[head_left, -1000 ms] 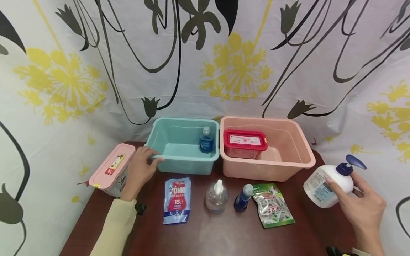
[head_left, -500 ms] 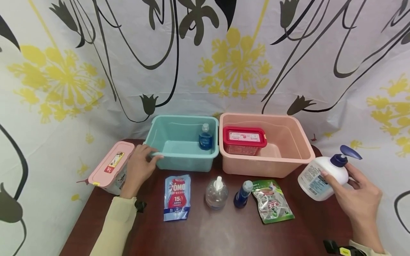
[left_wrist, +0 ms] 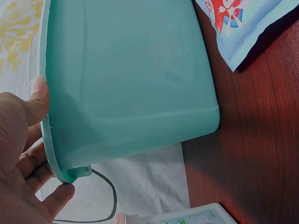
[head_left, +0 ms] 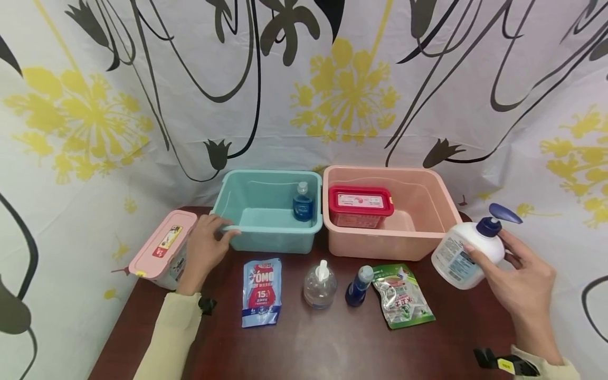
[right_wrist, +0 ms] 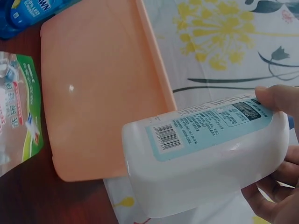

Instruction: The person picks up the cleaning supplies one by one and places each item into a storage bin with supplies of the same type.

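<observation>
My right hand [head_left: 524, 277] grips a white pump bottle [head_left: 463, 253] with a dark blue pump head, tilted, at the right front corner of the pink bin [head_left: 380, 243]. In the right wrist view the bottle's label and barcode [right_wrist: 167, 136] face the camera, and its base overlaps the bin's edge. My left hand [head_left: 205, 248] holds the near left corner of the teal bin [head_left: 271, 241], thumb and fingers round the rim in the left wrist view. A blue bottle [head_left: 302, 203] stands in the teal bin. Inside the pink bin sits a red-lidded box [head_left: 360, 206].
On the dark table [head_left: 313, 351] lie a blue OMO pouch [head_left: 262, 293] and a green pouch [head_left: 402, 296]. Between them stand a clear pump bottle [head_left: 320, 287] and a small dark blue bottle [head_left: 359, 286]. A pink-lidded box [head_left: 163, 245] is beside my left hand. Patterned cloth hangs behind.
My right hand has carried the white pump bottle leftward and slightly up, closer to the pink bin. The left hand has stayed on the teal bin's rim. The head view has shifted slightly.
</observation>
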A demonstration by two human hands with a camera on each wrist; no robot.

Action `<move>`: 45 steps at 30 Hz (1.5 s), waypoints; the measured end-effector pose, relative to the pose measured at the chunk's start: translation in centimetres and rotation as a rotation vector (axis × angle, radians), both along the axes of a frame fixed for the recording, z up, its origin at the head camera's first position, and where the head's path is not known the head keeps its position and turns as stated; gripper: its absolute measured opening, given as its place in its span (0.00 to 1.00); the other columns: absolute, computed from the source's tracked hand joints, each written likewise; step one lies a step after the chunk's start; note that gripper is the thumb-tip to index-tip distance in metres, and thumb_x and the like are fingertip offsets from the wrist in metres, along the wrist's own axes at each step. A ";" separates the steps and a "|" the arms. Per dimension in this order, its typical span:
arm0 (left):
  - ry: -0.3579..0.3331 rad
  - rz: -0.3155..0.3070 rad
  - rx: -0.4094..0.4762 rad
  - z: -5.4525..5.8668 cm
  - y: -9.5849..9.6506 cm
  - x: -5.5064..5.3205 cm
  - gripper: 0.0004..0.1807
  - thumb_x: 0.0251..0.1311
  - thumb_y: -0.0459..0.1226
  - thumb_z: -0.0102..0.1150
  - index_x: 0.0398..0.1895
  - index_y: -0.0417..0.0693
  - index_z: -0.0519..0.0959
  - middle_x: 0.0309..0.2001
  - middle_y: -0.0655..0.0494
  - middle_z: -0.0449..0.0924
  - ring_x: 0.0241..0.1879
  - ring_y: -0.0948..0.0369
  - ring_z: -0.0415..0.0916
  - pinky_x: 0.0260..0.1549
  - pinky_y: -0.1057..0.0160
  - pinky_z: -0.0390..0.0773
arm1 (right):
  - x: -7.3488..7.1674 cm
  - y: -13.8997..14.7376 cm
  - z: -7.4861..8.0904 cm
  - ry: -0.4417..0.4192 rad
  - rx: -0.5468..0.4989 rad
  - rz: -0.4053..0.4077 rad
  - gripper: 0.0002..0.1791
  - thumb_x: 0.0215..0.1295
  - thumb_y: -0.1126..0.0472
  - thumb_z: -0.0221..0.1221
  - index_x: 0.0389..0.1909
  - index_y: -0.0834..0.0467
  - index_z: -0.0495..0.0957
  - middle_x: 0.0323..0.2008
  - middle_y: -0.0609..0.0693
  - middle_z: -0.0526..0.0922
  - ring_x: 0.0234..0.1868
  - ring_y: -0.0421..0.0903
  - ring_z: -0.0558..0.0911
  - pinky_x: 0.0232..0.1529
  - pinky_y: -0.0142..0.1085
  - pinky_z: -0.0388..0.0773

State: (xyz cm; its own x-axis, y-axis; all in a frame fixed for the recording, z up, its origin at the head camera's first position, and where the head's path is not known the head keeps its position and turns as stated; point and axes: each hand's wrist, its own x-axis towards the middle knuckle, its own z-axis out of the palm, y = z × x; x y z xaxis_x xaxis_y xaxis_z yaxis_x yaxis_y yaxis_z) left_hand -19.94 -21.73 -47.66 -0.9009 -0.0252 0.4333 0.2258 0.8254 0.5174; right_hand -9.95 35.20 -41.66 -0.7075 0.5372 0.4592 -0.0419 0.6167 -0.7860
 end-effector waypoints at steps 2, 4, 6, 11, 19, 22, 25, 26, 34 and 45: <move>-0.003 0.004 0.005 -0.1 0.0 0.0 0.19 0.58 0.46 0.75 0.46 0.44 0.85 0.49 0.44 0.83 0.46 0.50 0.72 0.51 0.41 0.78 | -0.2 -0.3 0.3 0.004 0.003 0.018 0.37 0.40 0.67 0.82 0.58 0.52 0.85 0.42 0.16 0.80 0.44 0.16 0.79 0.45 0.10 0.72; -0.004 0.005 0.008 -0.1 -0.1 0.0 0.19 0.58 0.45 0.75 0.46 0.43 0.85 0.49 0.44 0.83 0.46 0.50 0.71 0.50 0.41 0.77 | -0.4 -0.5 0.5 0.004 0.008 0.032 0.37 0.40 0.67 0.82 0.58 0.52 0.85 0.44 0.19 0.82 0.44 0.16 0.79 0.45 0.10 0.72; -0.002 0.007 0.008 -0.1 -0.1 0.1 0.19 0.57 0.45 0.75 0.46 0.43 0.85 0.49 0.44 0.83 0.46 0.50 0.71 0.49 0.42 0.77 | -0.6 -0.8 0.7 0.003 0.018 0.043 0.37 0.40 0.68 0.82 0.58 0.53 0.85 0.46 0.24 0.83 0.44 0.16 0.79 0.45 0.10 0.72; 0.008 0.003 0.001 0.0 -0.1 0.0 0.19 0.58 0.47 0.74 0.46 0.45 0.85 0.50 0.46 0.83 0.47 0.51 0.72 0.51 0.41 0.78 | -0.8 -1.4 1.1 -0.007 0.029 0.059 0.37 0.40 0.68 0.82 0.58 0.54 0.85 0.48 0.28 0.85 0.43 0.16 0.79 0.43 0.10 0.72; 0.002 0.004 -0.003 0.0 -0.4 0.4 0.19 0.58 0.47 0.74 0.46 0.46 0.85 0.50 0.47 0.83 0.46 0.52 0.72 0.51 0.42 0.79 | -1.1 -2.6 1.6 -0.007 -0.010 0.079 0.37 0.40 0.67 0.82 0.58 0.56 0.84 0.45 0.24 0.83 0.41 0.16 0.79 0.42 0.11 0.73; 0.000 0.004 -0.003 0.0 -0.4 0.4 0.20 0.58 0.48 0.74 0.47 0.46 0.85 0.51 0.46 0.83 0.46 0.51 0.72 0.52 0.42 0.79 | -1.2 -2.9 1.8 0.009 -0.007 0.100 0.37 0.41 0.68 0.82 0.58 0.56 0.85 0.45 0.23 0.83 0.41 0.17 0.80 0.42 0.11 0.73; -0.003 0.004 -0.007 0.0 -0.4 0.3 0.20 0.58 0.49 0.73 0.47 0.46 0.85 0.52 0.47 0.84 0.47 0.51 0.72 0.54 0.41 0.79 | -1.4 -3.0 2.0 0.025 0.002 0.114 0.36 0.41 0.69 0.81 0.57 0.56 0.85 0.42 0.19 0.81 0.41 0.17 0.80 0.41 0.11 0.73; -0.004 0.004 -0.005 0.1 -0.4 0.3 0.20 0.59 0.49 0.73 0.47 0.46 0.85 0.52 0.47 0.84 0.48 0.52 0.72 0.54 0.41 0.79 | -1.4 -3.1 2.1 0.024 0.003 0.116 0.36 0.41 0.69 0.81 0.57 0.55 0.85 0.43 0.21 0.82 0.41 0.17 0.80 0.42 0.11 0.73; 0.001 -0.005 0.003 0.0 0.0 0.1 0.19 0.59 0.49 0.73 0.46 0.47 0.85 0.52 0.48 0.83 0.48 0.52 0.73 0.55 0.40 0.79 | -1.6 -3.7 2.8 0.037 0.005 0.144 0.36 0.41 0.70 0.81 0.57 0.56 0.85 0.44 0.22 0.81 0.41 0.18 0.81 0.42 0.11 0.74; -0.001 -0.007 0.011 0.1 -0.1 0.2 0.19 0.59 0.48 0.73 0.47 0.46 0.85 0.52 0.47 0.83 0.48 0.52 0.73 0.56 0.39 0.79 | -2.2 -4.6 3.5 0.067 0.054 0.167 0.36 0.39 0.69 0.82 0.56 0.55 0.86 0.46 0.26 0.85 0.43 0.18 0.80 0.47 0.12 0.73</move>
State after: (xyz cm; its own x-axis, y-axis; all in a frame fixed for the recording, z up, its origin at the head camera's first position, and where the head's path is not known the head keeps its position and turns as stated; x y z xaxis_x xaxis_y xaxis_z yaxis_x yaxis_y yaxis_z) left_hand -19.70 -21.82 -47.59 -0.9015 -0.0233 0.4322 0.2312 0.8182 0.5263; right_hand -12.12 30.59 -38.14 -0.7513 0.3884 0.5336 -0.1983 0.6383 -0.7438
